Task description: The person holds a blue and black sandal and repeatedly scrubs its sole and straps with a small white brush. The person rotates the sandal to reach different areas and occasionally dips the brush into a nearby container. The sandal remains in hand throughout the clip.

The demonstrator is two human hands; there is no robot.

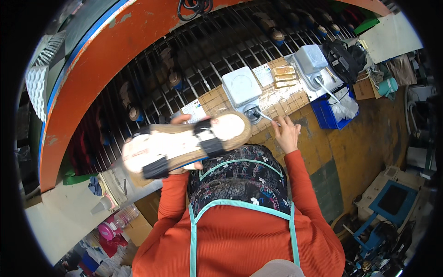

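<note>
A sandal (180,144) with a pale footbed and black straps is in my left hand (181,118), tilted with its top facing up. Most of that hand is behind the sandal; fingertips show at its far edge and part of the hand at its near edge. My right hand (287,135) pinches a thin white handle (268,118), probably a brush's. The handle's other end reaches into a small round cup (252,111) at the foot of a white plastic container (242,87). The tip inside the cup is hidden.
Ahead runs a rod conveyor (203,69) with several shoes, under an orange arch (101,60). A cardboard-covered ledge (281,104) carries yellow packets (284,76) and a second white container (310,58). A blue bin (324,116) holds plastic. A pink-lidded bottle (109,230) lies left.
</note>
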